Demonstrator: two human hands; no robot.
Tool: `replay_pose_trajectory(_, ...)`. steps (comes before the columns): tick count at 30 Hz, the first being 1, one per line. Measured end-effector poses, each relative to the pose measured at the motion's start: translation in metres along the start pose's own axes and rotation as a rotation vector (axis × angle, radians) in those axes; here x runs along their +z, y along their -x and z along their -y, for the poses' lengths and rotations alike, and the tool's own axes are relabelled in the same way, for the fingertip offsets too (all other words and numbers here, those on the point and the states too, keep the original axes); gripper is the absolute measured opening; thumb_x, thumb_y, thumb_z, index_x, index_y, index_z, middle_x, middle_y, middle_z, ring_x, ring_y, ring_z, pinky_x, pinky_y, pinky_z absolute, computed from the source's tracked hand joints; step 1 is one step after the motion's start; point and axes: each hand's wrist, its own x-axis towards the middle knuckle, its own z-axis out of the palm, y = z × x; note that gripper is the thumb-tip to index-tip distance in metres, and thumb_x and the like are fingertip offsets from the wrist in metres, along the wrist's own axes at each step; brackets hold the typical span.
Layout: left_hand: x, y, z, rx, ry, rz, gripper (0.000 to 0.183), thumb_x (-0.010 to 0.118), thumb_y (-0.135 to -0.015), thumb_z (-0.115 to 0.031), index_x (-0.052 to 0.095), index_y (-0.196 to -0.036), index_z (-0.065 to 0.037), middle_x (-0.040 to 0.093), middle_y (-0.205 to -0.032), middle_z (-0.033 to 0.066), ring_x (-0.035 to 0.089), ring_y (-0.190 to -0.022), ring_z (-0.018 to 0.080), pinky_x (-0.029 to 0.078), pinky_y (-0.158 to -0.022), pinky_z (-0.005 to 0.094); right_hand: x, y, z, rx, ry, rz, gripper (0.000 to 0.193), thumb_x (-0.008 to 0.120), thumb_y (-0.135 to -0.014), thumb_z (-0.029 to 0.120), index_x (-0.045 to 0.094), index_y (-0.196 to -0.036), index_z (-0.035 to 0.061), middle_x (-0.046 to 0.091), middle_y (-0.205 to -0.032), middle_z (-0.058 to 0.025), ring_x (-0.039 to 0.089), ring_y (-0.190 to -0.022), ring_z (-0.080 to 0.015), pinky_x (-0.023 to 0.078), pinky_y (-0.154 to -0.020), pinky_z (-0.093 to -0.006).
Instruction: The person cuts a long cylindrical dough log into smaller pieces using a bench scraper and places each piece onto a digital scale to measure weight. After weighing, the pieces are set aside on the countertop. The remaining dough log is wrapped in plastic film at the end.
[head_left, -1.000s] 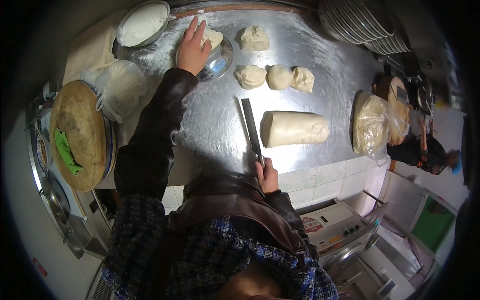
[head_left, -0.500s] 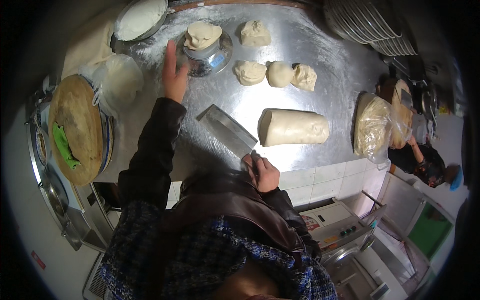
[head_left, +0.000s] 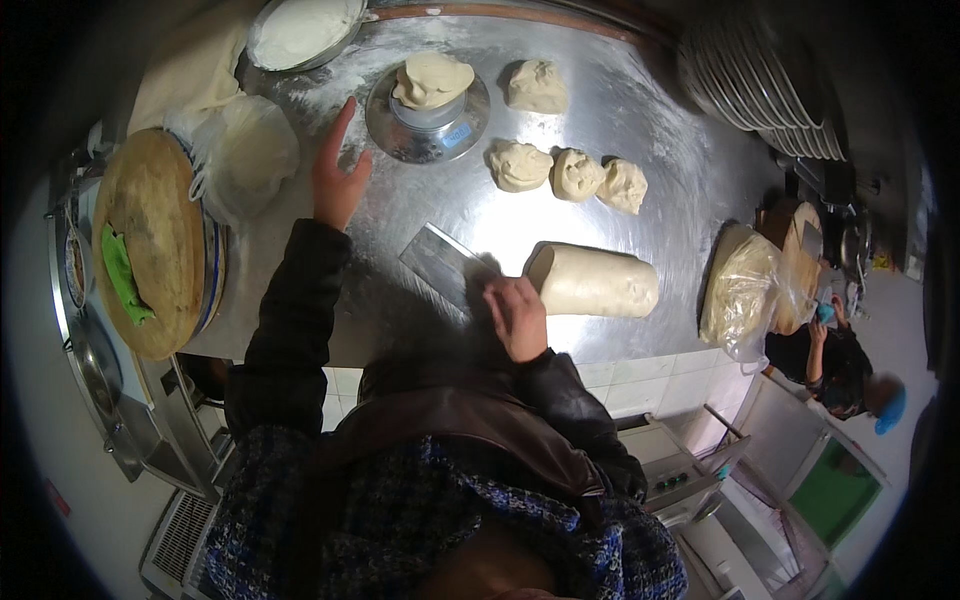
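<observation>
My left hand (head_left: 340, 180) is open, thumb and fingers apart, just left of a round metal scale (head_left: 385, 130) that bears a folded lump of dough (head_left: 432, 80). My right hand (head_left: 518, 315) is curled at the handle end of a cleaver (head_left: 440, 265); the handle itself is hidden. The broad blade slants low over the steel table. Beside that hand lies a thick log of dough (head_left: 600, 281). Beyond it rest cut dough pieces: one (head_left: 538, 87) farther back, and a row of a left (head_left: 520, 166), a middle (head_left: 577, 175) and a right piece (head_left: 624, 185).
A flour bowl (head_left: 305, 30) stands at the back left. Left are a plastic bag (head_left: 255, 160) and a round wooden board (head_left: 150, 260) with a green cloth (head_left: 122, 275). Bagged dough (head_left: 740, 290) sits at right, below stacked racks (head_left: 750, 70). A co-worker (head_left: 835, 360) stands far right.
My right hand has moved forward over the cleaver's near end. The middle dough piece now shows a rough side and sits apart from its neighbour. The co-worker's hands have risen. The view has shifted slightly.
</observation>
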Motion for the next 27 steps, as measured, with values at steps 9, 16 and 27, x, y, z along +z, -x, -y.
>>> replay_pose_trajectory(9, 0.007, -0.037, -0.032, 0.041, 0.105, 0.078, 0.071, 0.064, -0.084, 0.008, 0.045, -0.15, -0.009, 0.051, -0.151, 0.0088, 0.047, -0.139, 0.022, 0.036, -0.114, 0.0333, -0.028, -0.176, 0.002, -0.014, -0.111, -0.193, 0.012, 0.069, -0.092, 0.005, 0.07, -0.101, -0.0019, 0.07, -0.089, -0.0095, 0.068, -0.082, -0.0155, 0.053, -0.078, -0.0273)
replay_pose_trajectory(16, 0.014, -0.042, -0.021, 0.057, 0.125, 0.036, 0.068, 0.063, -0.084, 0.008, 0.047, -0.148, -0.007, 0.052, -0.15, 0.0097, 0.046, -0.14, 0.0222, 0.036, -0.115, 0.0339, -0.029, -0.202, -0.007, 0.022, -0.178, -0.166, 0.013, 0.07, -0.093, 0.006, 0.071, -0.104, -0.0019, 0.072, -0.091, -0.0063, 0.067, -0.083, -0.0115, 0.053, -0.079, -0.0255)
replay_pose_trajectory(27, 0.032, 0.068, 0.042, -0.023, -0.6, -0.032, 0.059, 0.056, -0.089, -0.009, 0.043, -0.147, -0.001, 0.043, -0.152, 0.0206, 0.039, -0.141, 0.0384, 0.033, -0.116, 0.0472, 0.015, -0.049, -0.029, 0.025, -0.028, 0.105, 0.013, 0.071, -0.088, 0.007, 0.071, -0.099, 0.0021, 0.07, -0.095, -0.015, 0.067, -0.087, -0.0302, 0.054, -0.079, -0.0373)
